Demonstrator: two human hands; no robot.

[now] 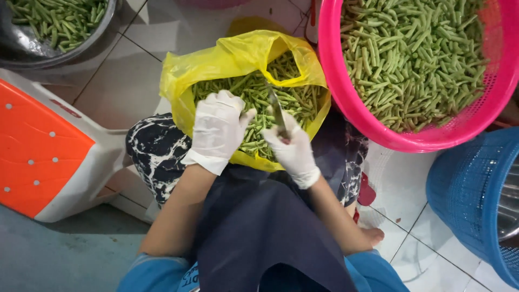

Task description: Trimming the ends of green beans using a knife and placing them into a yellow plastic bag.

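Note:
A yellow plastic bag (227, 62) full of green beans (294, 100) rests on my lap. My left hand (218, 130), in a white glove, reaches into the bag with its fingers down among the beans. My right hand (292, 148), also gloved, is closed around a small knife (276, 111) whose blade points up over the beans.
A pink basket (346, 103) of cut green beans stands at the upper right. A blue basket (465, 189) sits at the right edge. A metal bowl (32, 51) with more beans is at the upper left, and an orange and white plastic stool (48, 157) lies on the left.

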